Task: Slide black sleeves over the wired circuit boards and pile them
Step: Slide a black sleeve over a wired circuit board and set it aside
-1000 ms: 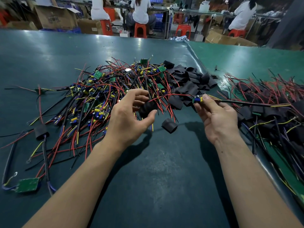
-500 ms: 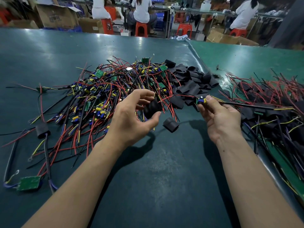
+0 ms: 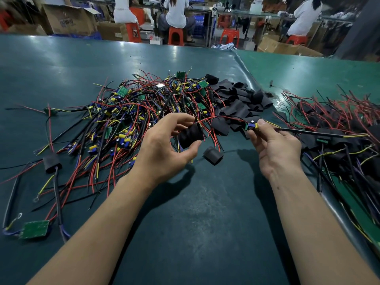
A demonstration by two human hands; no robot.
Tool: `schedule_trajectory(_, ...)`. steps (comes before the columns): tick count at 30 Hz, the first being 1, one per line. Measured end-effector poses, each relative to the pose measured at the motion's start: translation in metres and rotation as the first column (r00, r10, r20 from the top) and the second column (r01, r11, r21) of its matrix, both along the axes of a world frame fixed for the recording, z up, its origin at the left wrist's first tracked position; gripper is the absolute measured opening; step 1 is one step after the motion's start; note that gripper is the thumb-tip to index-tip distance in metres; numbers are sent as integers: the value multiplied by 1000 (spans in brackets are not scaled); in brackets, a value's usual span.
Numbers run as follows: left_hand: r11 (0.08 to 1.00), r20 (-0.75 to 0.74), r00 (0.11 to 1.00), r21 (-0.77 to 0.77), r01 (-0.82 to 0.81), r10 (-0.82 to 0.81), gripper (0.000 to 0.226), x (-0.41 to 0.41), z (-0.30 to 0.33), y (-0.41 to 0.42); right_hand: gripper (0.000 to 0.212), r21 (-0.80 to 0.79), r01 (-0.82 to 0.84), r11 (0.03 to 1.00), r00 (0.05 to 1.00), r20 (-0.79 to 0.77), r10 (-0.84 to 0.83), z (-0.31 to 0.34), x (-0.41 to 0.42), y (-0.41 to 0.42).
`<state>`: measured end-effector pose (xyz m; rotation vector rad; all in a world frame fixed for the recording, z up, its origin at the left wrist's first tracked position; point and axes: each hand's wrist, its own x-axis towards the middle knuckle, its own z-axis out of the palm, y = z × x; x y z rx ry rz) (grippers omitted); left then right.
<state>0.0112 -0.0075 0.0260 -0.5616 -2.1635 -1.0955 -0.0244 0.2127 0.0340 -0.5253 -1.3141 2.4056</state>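
Head view looks down on a green table [image 3: 195, 233] where the heap of bare wired boards [image 3: 144, 112] serves as the landmark for everything else. Just in front of that heap's near edge, the left hand [image 3: 164, 153] holds a black sleeve [image 3: 190, 135] off the table, fingers curled over its top and thumb pressing from below, so the tube looks squeezed partly open with its mouth facing right. To the right of the heap, level with the sleeve but apart from it, the right hand [image 3: 275, 149] pinches a small circuit board [image 3: 251, 126] between thumb and fingertips; its red wires trail back toward the heap, and a black cable [image 3: 320, 133] runs away to the right. Behind and right of the heap lies the stock of loose sleeves [image 3: 240, 99], one stray sleeve [image 3: 212, 155] sits on the table below the held one, and farther right of the heap is the pile of finished sleeved boards [image 3: 339, 136]. The step in hand appears to be lining up board and sleeve before insertion. The next move likely calls for bringing the two together, keeping the sleeve mouth open and feeding the leading wires through first, so the board enters without snagging.
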Motion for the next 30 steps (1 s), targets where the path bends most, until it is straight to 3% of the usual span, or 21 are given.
schedule_trajectory(16,974,-24,975,60,-219,220,46,-2,1,-4,9,165,-113,980,993,29,110,7,6,0)
schedule_trajectory(23,997,41,997,-44,-69,70,50,1,1,-1,10,137,-192,972,980,-30,198,10,8,0)
schedule_trajectory(30,996,52,998,-85,22,-17,46,5,2,2,12,201,-389,899,902,-113,416,12,18,-18)
